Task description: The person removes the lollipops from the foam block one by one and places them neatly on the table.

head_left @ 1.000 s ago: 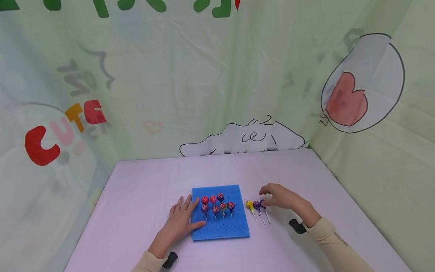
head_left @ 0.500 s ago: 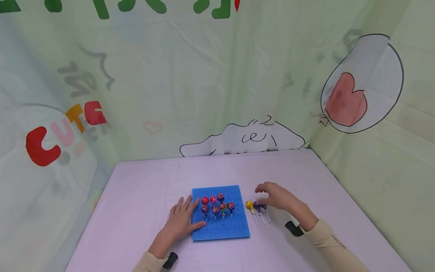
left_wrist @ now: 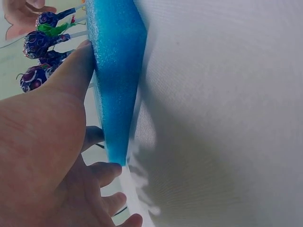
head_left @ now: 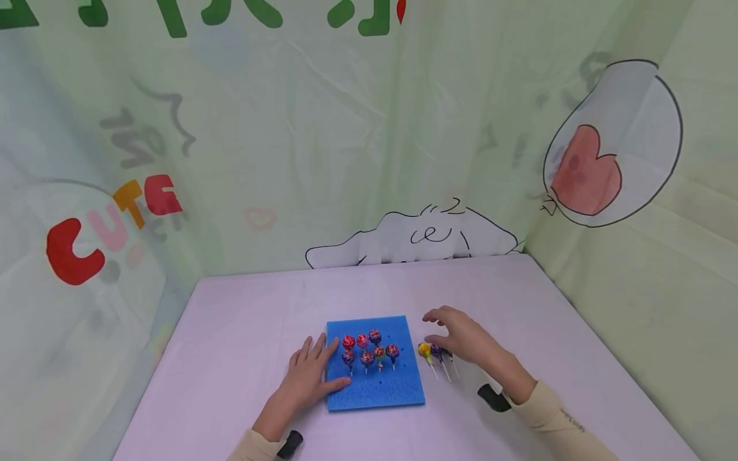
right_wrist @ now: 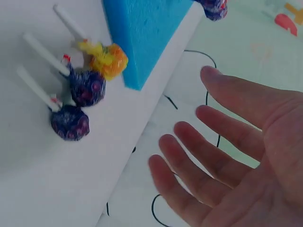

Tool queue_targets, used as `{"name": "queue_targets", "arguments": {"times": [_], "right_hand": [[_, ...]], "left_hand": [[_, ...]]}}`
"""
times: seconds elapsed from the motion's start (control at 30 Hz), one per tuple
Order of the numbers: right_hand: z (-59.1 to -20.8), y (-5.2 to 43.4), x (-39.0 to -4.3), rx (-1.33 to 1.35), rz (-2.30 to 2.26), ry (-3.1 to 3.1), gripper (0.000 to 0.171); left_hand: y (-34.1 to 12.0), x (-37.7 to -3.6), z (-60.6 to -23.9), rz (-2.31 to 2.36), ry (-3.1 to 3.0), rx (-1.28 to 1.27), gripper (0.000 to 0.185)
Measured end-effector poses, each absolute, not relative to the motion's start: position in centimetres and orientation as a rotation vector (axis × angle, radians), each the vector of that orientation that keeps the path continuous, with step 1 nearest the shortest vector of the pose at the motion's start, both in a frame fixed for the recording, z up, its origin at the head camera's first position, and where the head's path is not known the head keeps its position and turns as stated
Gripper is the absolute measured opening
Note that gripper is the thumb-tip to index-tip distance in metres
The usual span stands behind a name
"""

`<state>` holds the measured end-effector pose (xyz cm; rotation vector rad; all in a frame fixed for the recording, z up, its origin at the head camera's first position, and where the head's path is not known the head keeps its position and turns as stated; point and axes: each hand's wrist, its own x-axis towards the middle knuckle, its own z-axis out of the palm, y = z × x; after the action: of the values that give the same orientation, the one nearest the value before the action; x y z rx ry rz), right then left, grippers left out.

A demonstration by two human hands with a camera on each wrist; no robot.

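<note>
Seven lollipops (head_left: 369, 349) stand in the blue foam block (head_left: 375, 384); three loose lollipops (head_left: 436, 353) lie beside it.

Lollipops (head_left: 369, 349) stand in foam block (head_left: 375, 388) — three loose lollipops (head_left: 435, 352) right, on table (head_left: 242, 326).

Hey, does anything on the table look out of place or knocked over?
Three lollipops lie flat on the table right of the foam block, under the right hand, while seven stand upright in the block. Nothing looks spilled or damaged.
</note>
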<state>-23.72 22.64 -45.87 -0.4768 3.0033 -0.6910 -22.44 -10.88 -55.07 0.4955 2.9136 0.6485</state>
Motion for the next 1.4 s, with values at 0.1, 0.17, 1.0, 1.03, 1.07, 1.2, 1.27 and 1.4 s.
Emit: {"name": "queue_targets", "arguments": {"times": [0.1, 0.17, 1.0, 1.03, 1.07, 1.2, 1.27, 1.4], "right_hand": [[-46.2, 21.8, -23.3, -0.555, -0.694, 3.035, 0.035], [-46.5, 21.3, -23.1, -0.639, -0.693, 3.048, 0.033], [-50.2, 18.5, -22.5, -1.147, -0.422, 3.163, 0.045], [-50.2, 18.4, -22.5, -1.151, -0.419, 3.164, 0.044], [-50.3, 18.4, -22.6, -1.153, -0.414, 3.165, 0.043], [-50.3, 18.4, -22.6, -1.166, -0.389, 3.177, 0.040], [-50.3, 18.5, -22.6, -1.175, -0.386, 3.181, 0.040], [-50.2, 18.5, -22.5, -1.184, -0.378, 3.186, 0.039]], "left_hand": [[-10.9, -22.5, -55.3, 0.647, 2.913, 0.490, 0.090], [-10.9, -22.6, -55.4, 0.636, 2.914, 0.488, 0.090], [-11.1, -22.7, -55.2, 0.677, 2.891, 0.518, 0.089], [-11.1, -22.7, -55.2, 0.673, 2.894, 0.519, 0.089], [-11.1, -22.7, -55.2, 0.674, 2.896, 0.520, 0.089], [-11.1, -22.7, -55.1, 0.673, 2.897, 0.520, 0.089], [-11.1, -22.6, -55.1, 0.674, 2.896, 0.522, 0.090], [-11.1, -22.6, -55.2, 0.671, 2.895, 0.522, 0.090]]}}
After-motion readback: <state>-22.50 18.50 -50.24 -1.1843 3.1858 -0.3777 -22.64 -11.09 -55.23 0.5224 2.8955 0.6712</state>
